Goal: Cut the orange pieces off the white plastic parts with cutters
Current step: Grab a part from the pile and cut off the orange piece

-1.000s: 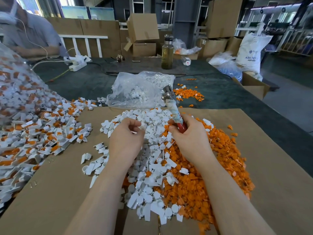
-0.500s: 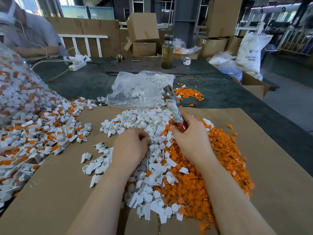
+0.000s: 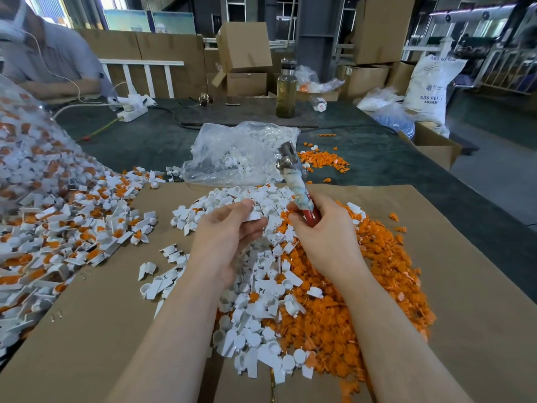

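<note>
My left hand (image 3: 225, 242) is turned palm up above the white heap and pinches a white plastic part (image 3: 252, 216) between thumb and fingers. My right hand (image 3: 322, 231) grips the red handles of the cutters (image 3: 293, 175), whose cloth-wrapped shaft and metal jaws point up and away. A heap of cut white parts (image 3: 255, 298) lies under both hands. Beside it on the right spreads a heap of orange pieces (image 3: 377, 286). At the left lies a big pile of white parts with orange pieces attached (image 3: 58, 228).
Brown cardboard (image 3: 465, 286) covers the near table. A clear plastic bag of white parts (image 3: 232, 152) lies behind the heaps, with a small orange scatter (image 3: 322, 159) to its right. A bottle (image 3: 286, 88), a power strip (image 3: 130, 107) and boxes stand farther back. A person (image 3: 49, 62) sits at far left.
My left hand has lifted off the white heap, turned palm up and now holds a white part. My right hand and the cutters have barely moved.
</note>
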